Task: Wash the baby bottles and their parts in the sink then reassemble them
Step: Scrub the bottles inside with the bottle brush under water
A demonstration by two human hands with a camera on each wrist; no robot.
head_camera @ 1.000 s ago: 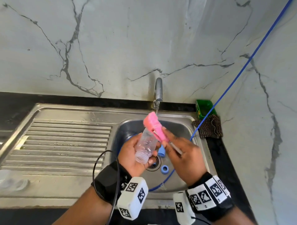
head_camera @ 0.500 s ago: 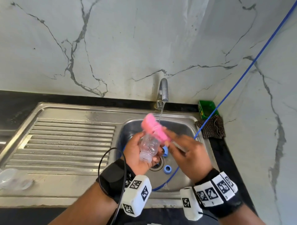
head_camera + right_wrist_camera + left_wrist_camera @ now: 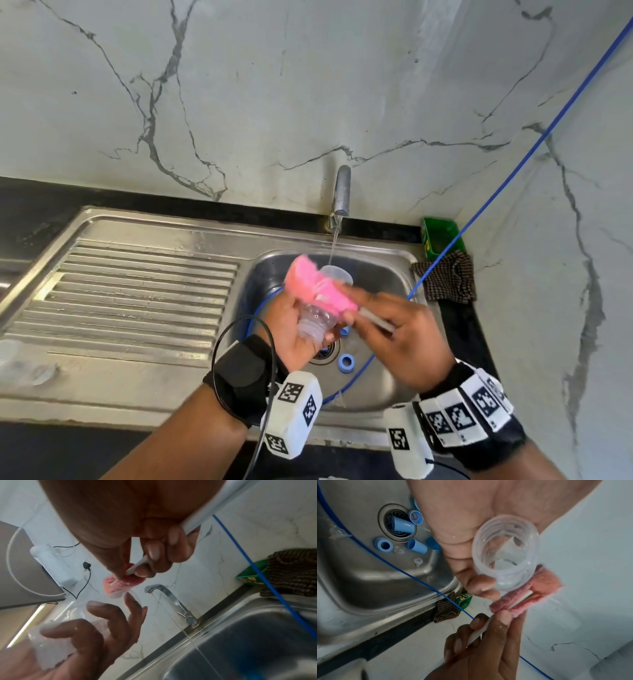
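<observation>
Two hands: over the sink [image 3: 154,226].
Left hand [image 3: 291,329]: grips bottle [image 3: 317,317].
Right hand [image 3: 400,339]: grips sponge brush [image 3: 318,286], touching bottle.

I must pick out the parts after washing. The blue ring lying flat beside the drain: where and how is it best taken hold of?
Probably pinch the blue ring across its rim from above, one finger in its hole: it lies flat on the sink floor, hole upward, apart from the other parts.
</observation>
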